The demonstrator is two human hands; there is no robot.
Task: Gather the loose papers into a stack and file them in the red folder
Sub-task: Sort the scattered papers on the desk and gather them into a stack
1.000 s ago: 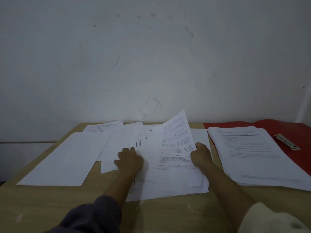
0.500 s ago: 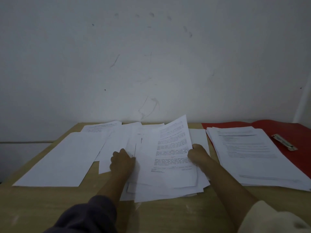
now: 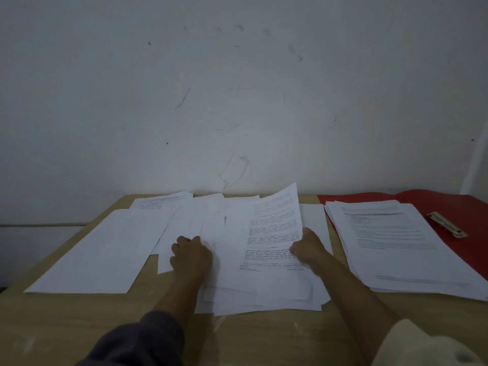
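printed lines on the gathered sheets (image 3: 272, 233), on the stack (image 3: 390, 233); none legible

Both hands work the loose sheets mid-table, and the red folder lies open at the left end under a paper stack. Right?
No: the head view shows the red folder at the right end, not left. It lies open under a paper stack; left hand and right hand are on the loose sheets.

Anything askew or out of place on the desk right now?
The middle pile is fanned and crooked; its printed top sheet curls up at the far corner, gripped by the right hand. One blank sheet lies off to the left.
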